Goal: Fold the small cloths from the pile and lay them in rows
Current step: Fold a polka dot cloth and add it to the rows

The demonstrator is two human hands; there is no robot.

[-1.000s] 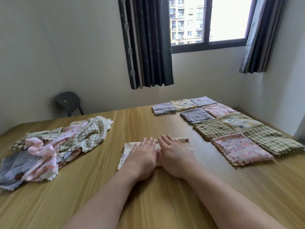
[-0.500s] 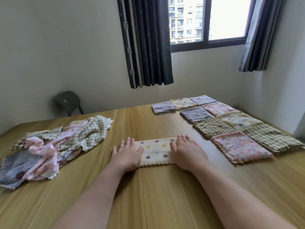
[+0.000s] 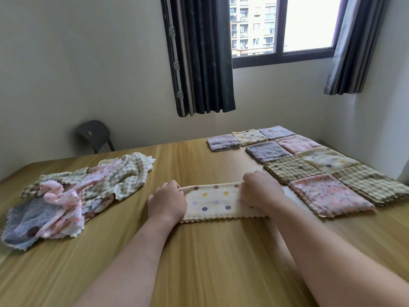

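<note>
Wooden table (image 3: pixel 210 262): left hand (image 3: pixel 167 201) and right hand (image 3: pixel 262 192) each grip an end of the dotted cream cloth (image 3: pixel 213 201) — half-folded; next, probably the crosswise fold.

lit by daylight from the window (image 3: pixel 309 25) at upper right, bright enough but soft. blown out to white in the right pane, with the curtain (image 3: pixel 203 56) beside it almost black by contrast. pale sheen on the far part of the tabletop (image 3: pixel 210 262), faint soft shadows under both forearms and along the near edge of the dotted cloth (image 3: pixel 212 202). fairly sharp at centre, on that cloth and the left hand (image 3: pixel 167 202); slightly smeared on the right hand (image 3: pixel 261 193). blurred toward the sides, on the pile (image 3: pixel 66 191) and the nearest folded stacks (image 3: pixel 327 193). wide-angle bending of walls and tabletop edges toward the corners.
</note>
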